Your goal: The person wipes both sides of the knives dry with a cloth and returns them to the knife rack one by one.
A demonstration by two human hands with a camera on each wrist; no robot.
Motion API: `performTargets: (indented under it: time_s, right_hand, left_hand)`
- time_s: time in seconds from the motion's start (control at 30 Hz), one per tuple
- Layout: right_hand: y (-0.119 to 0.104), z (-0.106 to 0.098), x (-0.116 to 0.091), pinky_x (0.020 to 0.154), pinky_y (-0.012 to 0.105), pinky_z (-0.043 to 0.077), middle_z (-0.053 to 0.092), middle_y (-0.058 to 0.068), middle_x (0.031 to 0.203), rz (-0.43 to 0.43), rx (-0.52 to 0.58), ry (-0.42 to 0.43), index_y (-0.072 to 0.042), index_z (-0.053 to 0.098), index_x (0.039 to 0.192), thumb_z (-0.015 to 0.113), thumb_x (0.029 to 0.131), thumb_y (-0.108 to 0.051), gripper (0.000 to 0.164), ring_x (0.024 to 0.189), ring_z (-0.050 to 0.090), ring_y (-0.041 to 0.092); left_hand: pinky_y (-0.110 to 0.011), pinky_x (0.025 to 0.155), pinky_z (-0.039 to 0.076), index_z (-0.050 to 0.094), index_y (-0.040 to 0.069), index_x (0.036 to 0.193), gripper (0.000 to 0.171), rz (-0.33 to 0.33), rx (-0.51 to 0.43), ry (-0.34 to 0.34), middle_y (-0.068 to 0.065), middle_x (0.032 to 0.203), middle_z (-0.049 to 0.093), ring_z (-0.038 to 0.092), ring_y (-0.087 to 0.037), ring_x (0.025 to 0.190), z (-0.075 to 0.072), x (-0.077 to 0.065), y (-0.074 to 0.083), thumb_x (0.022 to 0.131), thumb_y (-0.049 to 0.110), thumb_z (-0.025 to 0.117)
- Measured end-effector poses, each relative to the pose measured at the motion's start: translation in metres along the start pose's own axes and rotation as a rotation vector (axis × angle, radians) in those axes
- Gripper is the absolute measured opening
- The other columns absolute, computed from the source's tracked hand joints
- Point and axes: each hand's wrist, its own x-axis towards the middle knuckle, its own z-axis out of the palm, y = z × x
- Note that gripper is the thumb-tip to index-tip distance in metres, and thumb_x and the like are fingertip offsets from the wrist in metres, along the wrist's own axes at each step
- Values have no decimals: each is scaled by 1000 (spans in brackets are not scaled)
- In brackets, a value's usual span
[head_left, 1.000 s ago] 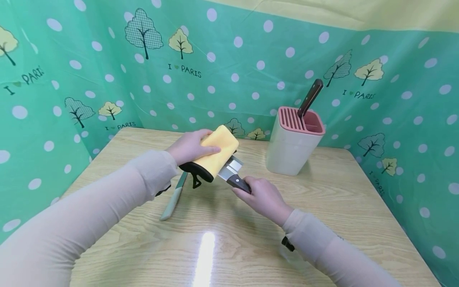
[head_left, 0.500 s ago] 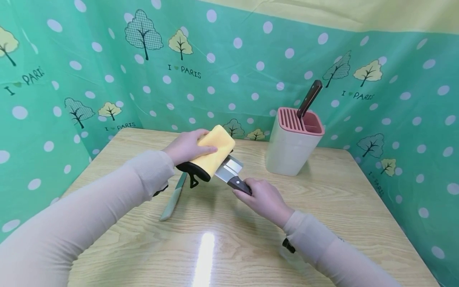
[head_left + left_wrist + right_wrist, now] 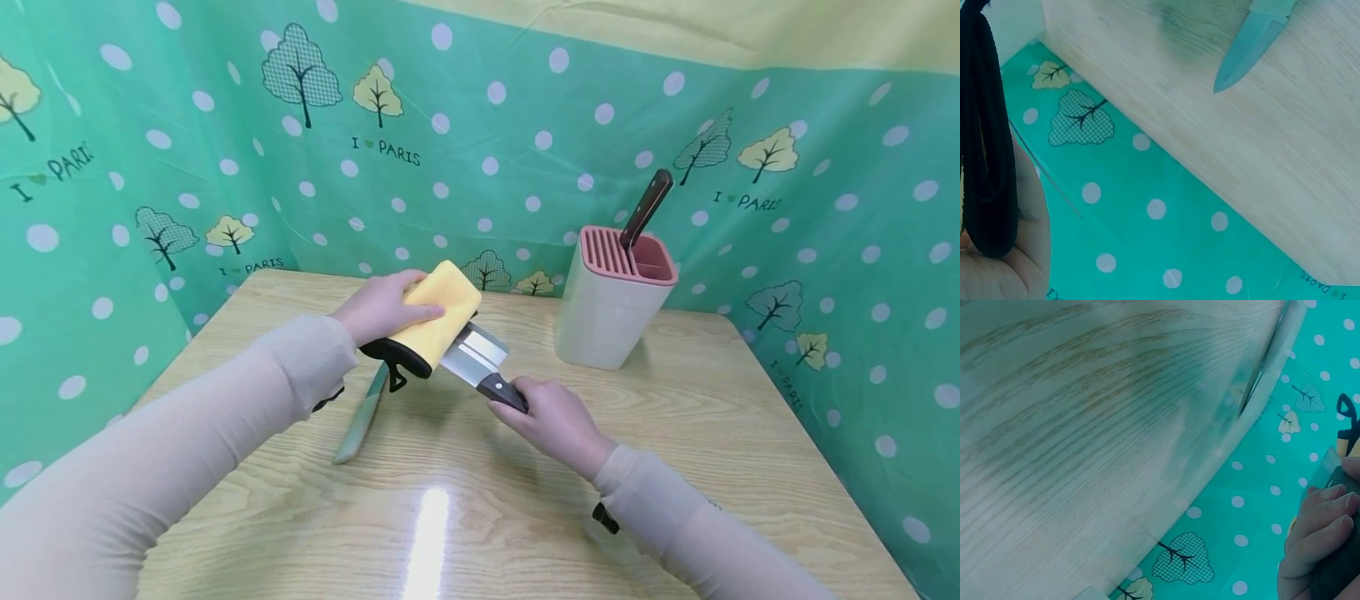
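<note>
In the head view my left hand (image 3: 381, 308) holds a yellow cleaning pad (image 3: 441, 315) with black edging and a small black loop. It lies over the far part of a cleaver blade (image 3: 474, 357), hiding that end. My right hand (image 3: 558, 421) grips the cleaver's dark riveted handle, and both things are held above the table. In the right wrist view, curled fingers (image 3: 1322, 528) wrap the handle. Below the left forearm, a knife (image 3: 358, 429) with a pale green handle lies on the table, partly hidden by the pad. Its pointed blade (image 3: 1250, 50) shows in the left wrist view.
A white knife holder (image 3: 611, 317) with a pink slotted top stands at the back right of the wooden table (image 3: 712, 417). One dark-handled knife (image 3: 647, 208) stands in it. A green dotted curtain (image 3: 480, 167) encloses the back and sides.
My left hand and the pad have slid slightly left along the cleaver, and more of the blade shows. The right hand has barely moved.
</note>
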Motion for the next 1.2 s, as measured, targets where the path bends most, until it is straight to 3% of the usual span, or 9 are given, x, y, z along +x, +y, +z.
performTargets:
  time_s: [0.37, 1.2]
  right_hand:
    - [2, 1, -2, 47, 25, 33, 51, -6, 60, -1, -7, 5, -17, 59, 78, 65, 94, -42, 31, 50, 45, 11]
    - [5, 1, -5, 47, 24, 33, 50, -6, 59, -13, -9, 18, -17, 60, 79, 66, 94, -42, 30, 50, 43, 10]
  left_hand:
    - [-32, 76, 50, 33, 16, 153, 77, 1, 17, 34, -13, 120, 59, 64, -20, 78, -3, -2, -5, 92, 50, 64]
    - [-31, 74, 49, 30, 14, 155, 81, -37, 42, 63, -16, 119, 60, 63, -23, 85, -15, -1, -22, 92, 54, 63]
